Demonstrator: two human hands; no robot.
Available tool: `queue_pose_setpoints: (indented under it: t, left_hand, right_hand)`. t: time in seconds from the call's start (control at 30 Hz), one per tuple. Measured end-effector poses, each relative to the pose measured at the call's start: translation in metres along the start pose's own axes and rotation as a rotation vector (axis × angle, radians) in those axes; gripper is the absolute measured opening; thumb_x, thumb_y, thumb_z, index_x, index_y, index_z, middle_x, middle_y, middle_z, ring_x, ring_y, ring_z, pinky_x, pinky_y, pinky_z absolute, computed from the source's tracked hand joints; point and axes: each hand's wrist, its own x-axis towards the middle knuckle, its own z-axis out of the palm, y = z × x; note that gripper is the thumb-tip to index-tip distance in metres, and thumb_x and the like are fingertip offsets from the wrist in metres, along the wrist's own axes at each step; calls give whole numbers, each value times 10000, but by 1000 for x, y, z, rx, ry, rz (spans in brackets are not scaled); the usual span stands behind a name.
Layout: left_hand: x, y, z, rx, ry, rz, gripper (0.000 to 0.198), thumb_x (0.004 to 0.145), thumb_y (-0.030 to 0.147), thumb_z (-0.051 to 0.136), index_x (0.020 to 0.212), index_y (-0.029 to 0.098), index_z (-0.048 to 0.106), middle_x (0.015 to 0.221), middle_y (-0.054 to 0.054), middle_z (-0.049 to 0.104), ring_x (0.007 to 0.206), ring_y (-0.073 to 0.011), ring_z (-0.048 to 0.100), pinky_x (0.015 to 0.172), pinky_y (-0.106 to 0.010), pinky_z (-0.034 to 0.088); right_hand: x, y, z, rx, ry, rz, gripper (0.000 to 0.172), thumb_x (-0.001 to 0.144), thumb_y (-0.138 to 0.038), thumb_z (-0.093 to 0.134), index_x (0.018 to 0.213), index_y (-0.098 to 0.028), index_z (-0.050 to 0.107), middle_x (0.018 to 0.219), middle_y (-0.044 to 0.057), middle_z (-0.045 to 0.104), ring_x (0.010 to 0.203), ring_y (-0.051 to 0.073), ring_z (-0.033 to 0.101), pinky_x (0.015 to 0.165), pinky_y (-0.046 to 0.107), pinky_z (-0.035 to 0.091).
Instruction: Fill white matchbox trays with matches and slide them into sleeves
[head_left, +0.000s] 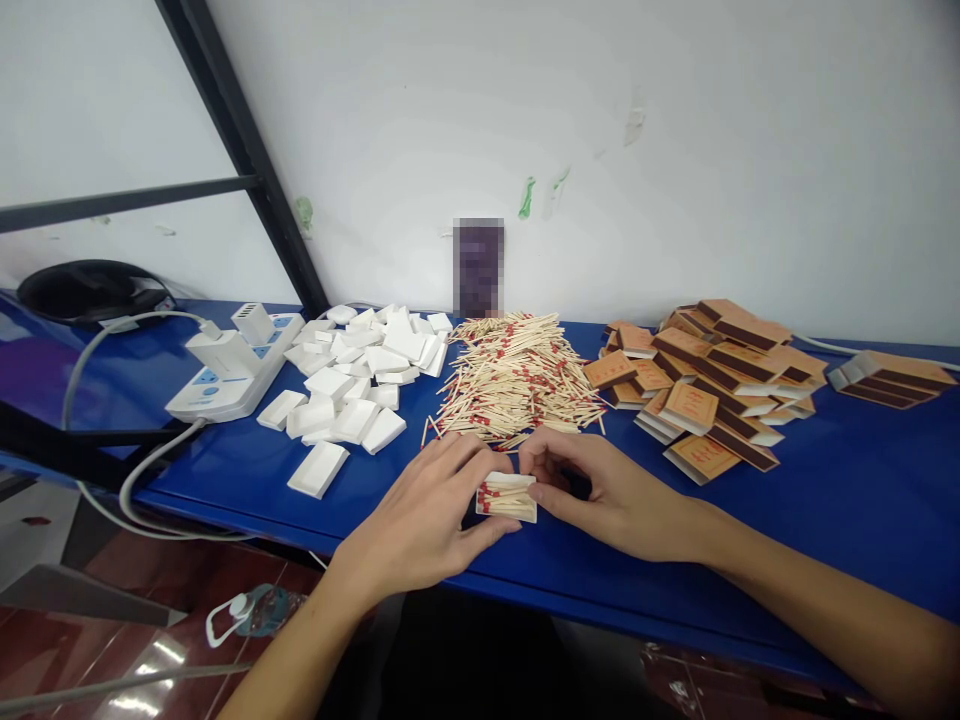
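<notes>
A small white matchbox tray (528,514) with red-headed matches (504,494) lying in it is near the front edge of the blue table. My left hand (427,515) grips it from the left, fingers along the far side and thumb at the near side. At the tray's right end, my right hand (611,492) is closed, its fingers curled and its thumb tip touching the tray's edge by the matches. Whether a match is between those fingers is hidden. Just beyond both hands rises a big heap of loose matches (517,375).
Empty white trays (352,420) lie heaped on the left, by a power strip (225,395) with plugs and cables. Brown matchbox sleeves (690,408) are piled on the right. A pixelated dark object (478,265) leans on the wall. Black frame bars (247,150) stand at left.
</notes>
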Motion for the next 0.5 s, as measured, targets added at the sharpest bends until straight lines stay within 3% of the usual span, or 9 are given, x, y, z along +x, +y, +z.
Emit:
queue_pose_setpoints:
  t: [0.33,0.5]
  left_hand:
    - [0,-1,2,20,28,34,273,892,355,689,1095,233,553,1084,-43,591,1034,-226,542,914,-359,448]
    - [1,-3,3,38,82,54,250,899,294,681,1092,224,539,1106,-44,594,1046,-218,542,934,-360,429]
  right_hand:
    - [-1,-2,4,43,-11,93,86,929,-265,581,931,-214,512,709,-57,415,640,119,393,577,247,348]
    - [0,0,4,36,55,31,114,977,-309,519,923,-209,524,751,-36,474,656,123,417,590,253,372]
